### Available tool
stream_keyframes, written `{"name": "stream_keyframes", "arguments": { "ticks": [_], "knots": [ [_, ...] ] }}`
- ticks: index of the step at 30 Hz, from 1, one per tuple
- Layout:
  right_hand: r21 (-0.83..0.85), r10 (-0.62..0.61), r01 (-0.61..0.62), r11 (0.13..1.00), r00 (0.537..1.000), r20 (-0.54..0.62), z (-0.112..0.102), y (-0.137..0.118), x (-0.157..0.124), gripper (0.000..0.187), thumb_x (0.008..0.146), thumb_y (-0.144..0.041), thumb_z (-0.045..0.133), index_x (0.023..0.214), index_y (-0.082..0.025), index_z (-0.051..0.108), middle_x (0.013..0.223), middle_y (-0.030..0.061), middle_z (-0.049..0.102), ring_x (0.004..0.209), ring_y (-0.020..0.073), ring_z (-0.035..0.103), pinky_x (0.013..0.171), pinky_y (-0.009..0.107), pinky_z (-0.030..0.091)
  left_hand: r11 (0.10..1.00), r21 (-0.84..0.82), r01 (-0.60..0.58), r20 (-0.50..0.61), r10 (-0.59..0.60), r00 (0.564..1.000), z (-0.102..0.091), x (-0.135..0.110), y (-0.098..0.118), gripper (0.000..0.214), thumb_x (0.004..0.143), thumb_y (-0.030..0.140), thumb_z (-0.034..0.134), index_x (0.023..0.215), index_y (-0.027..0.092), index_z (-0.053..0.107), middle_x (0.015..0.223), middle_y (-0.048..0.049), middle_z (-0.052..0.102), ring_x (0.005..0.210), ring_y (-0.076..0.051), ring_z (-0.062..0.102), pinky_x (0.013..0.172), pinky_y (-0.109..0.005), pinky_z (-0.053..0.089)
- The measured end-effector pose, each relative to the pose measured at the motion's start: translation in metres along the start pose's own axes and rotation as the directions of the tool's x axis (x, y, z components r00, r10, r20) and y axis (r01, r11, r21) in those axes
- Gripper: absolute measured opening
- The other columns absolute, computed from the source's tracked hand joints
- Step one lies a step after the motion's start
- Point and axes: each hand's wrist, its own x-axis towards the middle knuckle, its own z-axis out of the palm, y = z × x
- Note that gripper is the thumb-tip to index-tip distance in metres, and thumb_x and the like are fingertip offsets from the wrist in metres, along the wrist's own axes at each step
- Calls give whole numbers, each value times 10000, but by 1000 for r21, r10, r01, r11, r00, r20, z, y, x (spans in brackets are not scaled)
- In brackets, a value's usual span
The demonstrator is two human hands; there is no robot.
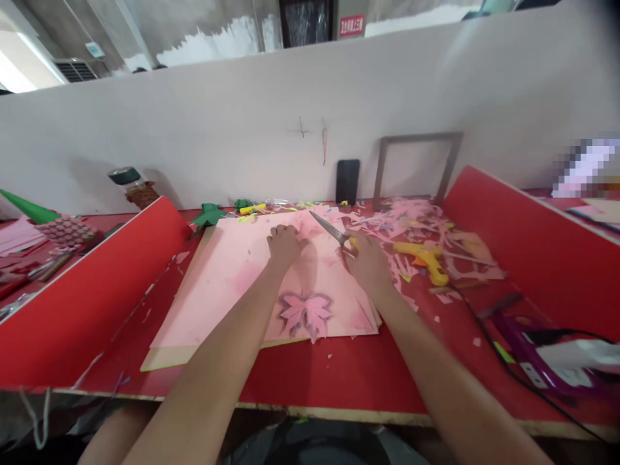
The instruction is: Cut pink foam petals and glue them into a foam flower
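My right hand (369, 263) is closed around a pair of scissors (334, 231), whose blades point up and to the left over the pink paper. To its left, my left hand (285, 244) rests on the pink sheets (208, 290) with fingers slightly bent and the thumb apart. Just beyond its fingertips lies a loose piece of pink paper (310, 223). Nearer me, a pink butterfly-shaped cutout (307, 313) with a dark outline lies on the sheets. A yellowish sheet (167, 358) shows beneath them.
Pink scraps (407, 219) heap at the back right beside a yellow glue gun (426, 257). A black phone (347, 182) and a grey frame (419, 137) lean against the white partition. Red boards (97, 290) flank the table. A purple device (547, 361) is at right.
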Motion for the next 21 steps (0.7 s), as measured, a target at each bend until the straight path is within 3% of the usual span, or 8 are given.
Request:
{"name": "stream_keyframes", "arguments": {
  "ticks": [5,10,13,15,17,21],
  "knots": [
    [130,-94,101,986,994,-56,6,-10,-2,352,879,-300,599,1212,-205,530,1132,126,653,904,266,607,862,448,505,974,-217,-71,-163,36,986,-6,-3,-15,113,894,275,588,970,217,648,1211,-133,619,1219,-324,506,1057,-475,388],
    [256,-144,145,956,989,-23,-3,-23,-5,360,854,-299,628,1184,-220,507,1142,113,625,922,247,582,871,449,497,849,-500,-170,-215,68,974,-13,-19,-16,257,986,336,378,1002,200,594,1002,-85,643,974,-210,610,890,-341,505],
    [331,-58,57,942,998,-7,-8,-26,-6,335,830,-310,663,1122,-230,520,1051,71,633,868,224,584,824,426,505,771,-609,-186,-183,92,979,-15,-32,-11,276,983,364,373,1101,211,571,1013,-73,650,907,-186,628,819,-324,536],
    [401,59,-46,915,998,-18,-11,-29,-7,314,838,-360,676,1077,-245,508,864,1,611,701,178,561,685,360,513,710,-672,-212,-146,154,977,-18,-40,-5,252,978,381,411,1094,225,571,1138,-83,642,921,-180,642,795,-320,547],
    [564,182,-158,811,983,14,-14,-33,-8,286,861,-411,661,1024,-263,477,709,-67,543,532,131,503,519,281,465,653,-696,-297,-145,278,950,-22,-46,1,193,966,378,478,1011,226,588,1282,-96,590,1033,-196,634,847,-329,538],
    [847,315,-317,427,930,189,-19,-42,-11,386,791,-445,758,968,-268,464,674,-90,583,446,98,522,408,218,423,672,-558,-487,-139,503,853,-29,-58,13,170,984,317,490,925,215,613,1275,-113,574,1167,-223,577,899,-317,500]
  ]
}}
